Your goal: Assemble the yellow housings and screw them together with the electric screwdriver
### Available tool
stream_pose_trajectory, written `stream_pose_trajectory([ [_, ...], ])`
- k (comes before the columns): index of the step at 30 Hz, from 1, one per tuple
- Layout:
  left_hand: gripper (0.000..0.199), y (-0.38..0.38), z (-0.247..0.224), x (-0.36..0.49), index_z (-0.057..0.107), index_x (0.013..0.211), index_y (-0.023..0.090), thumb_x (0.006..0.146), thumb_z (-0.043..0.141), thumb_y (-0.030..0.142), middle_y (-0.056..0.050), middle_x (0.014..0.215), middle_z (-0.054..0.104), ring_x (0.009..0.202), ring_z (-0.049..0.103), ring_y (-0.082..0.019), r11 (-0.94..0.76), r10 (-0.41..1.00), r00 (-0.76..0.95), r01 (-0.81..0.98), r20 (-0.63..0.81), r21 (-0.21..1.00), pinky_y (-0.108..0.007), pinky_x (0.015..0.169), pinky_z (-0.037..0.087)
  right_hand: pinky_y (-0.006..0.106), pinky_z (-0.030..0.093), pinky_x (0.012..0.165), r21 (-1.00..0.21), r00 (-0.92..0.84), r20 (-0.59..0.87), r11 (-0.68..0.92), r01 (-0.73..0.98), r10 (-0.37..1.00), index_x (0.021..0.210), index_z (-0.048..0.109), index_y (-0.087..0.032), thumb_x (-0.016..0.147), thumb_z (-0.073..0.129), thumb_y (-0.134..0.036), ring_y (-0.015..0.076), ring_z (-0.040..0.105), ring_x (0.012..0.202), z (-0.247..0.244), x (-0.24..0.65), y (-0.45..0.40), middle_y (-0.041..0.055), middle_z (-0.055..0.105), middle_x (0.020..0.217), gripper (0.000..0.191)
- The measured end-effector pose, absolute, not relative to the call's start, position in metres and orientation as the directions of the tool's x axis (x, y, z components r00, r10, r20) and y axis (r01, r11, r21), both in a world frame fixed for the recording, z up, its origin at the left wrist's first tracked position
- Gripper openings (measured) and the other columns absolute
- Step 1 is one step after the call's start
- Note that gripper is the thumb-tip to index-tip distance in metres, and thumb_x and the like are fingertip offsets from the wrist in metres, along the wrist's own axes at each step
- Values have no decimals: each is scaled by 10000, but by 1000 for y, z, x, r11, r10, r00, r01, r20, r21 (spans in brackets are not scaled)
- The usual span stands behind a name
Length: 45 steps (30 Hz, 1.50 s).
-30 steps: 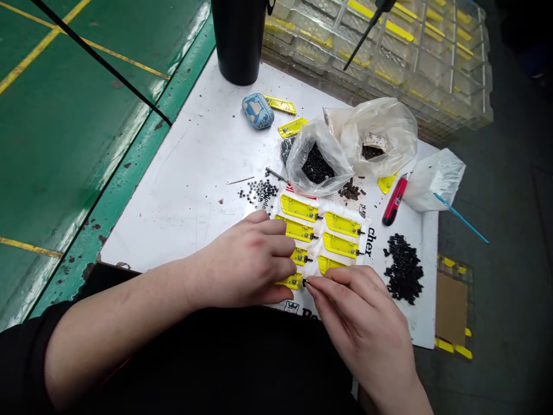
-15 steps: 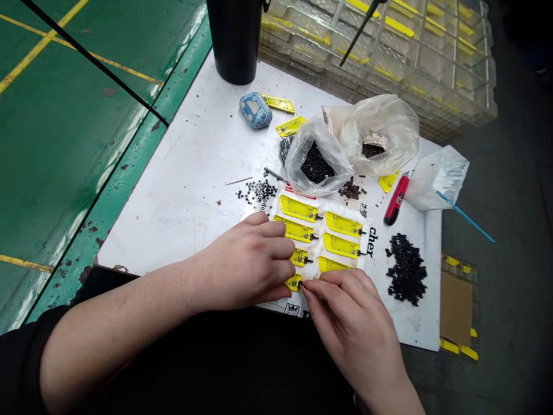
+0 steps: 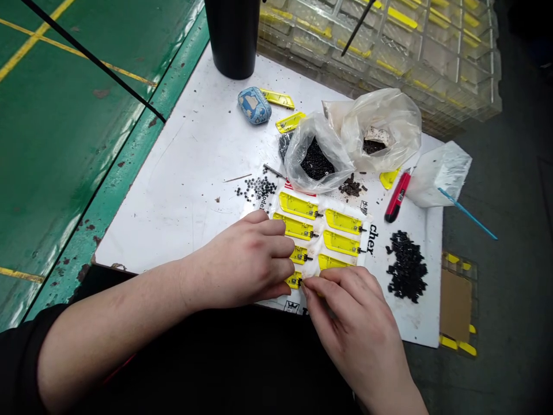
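Our left hand (image 3: 246, 265) covers the nearest yellow piece (image 3: 294, 280) in the left column, perhaps steadying it; its closure we cannot tell. Our right hand (image 3: 356, 328) narrowly pinches a small black part (image 3: 300, 282) at that piece's right end, apparently for fine control

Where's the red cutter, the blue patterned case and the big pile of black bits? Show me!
Red cutter (image 3: 397, 197): head view, middle of its handle.
Blue patterned case (image 3: 254, 105): head view, middle of its front.
Pile of black bits (image 3: 406, 268): head view, middle of the heap.
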<state>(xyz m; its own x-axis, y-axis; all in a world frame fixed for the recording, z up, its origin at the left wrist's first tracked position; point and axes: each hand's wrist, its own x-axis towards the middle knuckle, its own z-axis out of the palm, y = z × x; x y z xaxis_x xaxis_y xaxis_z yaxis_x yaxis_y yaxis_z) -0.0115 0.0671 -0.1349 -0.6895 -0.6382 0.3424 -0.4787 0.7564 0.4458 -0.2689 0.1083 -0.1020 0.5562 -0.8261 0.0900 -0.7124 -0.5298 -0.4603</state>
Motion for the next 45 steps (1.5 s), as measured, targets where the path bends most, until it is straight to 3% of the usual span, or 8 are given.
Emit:
stream_pose_trajectory([
  [18,340,68,-131,-13,689,838,223,1043,652,492,-36,881,658,898,508,-207,753,-643,-692,-493,328,436,-422,817,304,454,421,895,-329,589,26,-563,-758,-808,1062,735,-220,1060,678,-160,236,581,956,-88,-261,103,45,713,1005,83],
  [30,298,68,-133,-10,706,882,222,1042,650,467,-30,892,657,904,513,-201,754,-639,-703,-490,313,437,-419,826,312,439,444,920,-376,571,38,-542,-752,-820,1115,735,-227,1046,706,-147,217,588,981,-90,-266,104,24,715,1037,110],
  [37,258,68,-126,-12,725,922,219,1035,674,445,-31,869,665,896,539,-191,726,-666,-689,-511,286,460,-413,832,347,335,512,838,-448,385,210,-438,-779,-899,1120,746,-231,1036,743,-187,162,651,938,-77,-308,88,18,728,1029,95],
  [41,215,69,-124,-12,725,990,221,981,750,433,-17,834,647,845,531,-181,734,-667,-652,-493,360,467,-401,790,363,320,518,800,-404,275,264,-365,-839,-924,1070,767,-251,1049,737,-251,160,695,930,-81,-334,72,-1,757,1025,37],
  [45,169,72,-120,-15,727,1035,219,919,807,313,-26,845,659,834,546,-182,680,-727,-549,-493,412,543,-381,774,396,338,519,792,-373,255,247,-334,-866,-935,1026,777,-248,1064,713,-316,173,712,910,-83,-344,48,-1,760,995,101],
])
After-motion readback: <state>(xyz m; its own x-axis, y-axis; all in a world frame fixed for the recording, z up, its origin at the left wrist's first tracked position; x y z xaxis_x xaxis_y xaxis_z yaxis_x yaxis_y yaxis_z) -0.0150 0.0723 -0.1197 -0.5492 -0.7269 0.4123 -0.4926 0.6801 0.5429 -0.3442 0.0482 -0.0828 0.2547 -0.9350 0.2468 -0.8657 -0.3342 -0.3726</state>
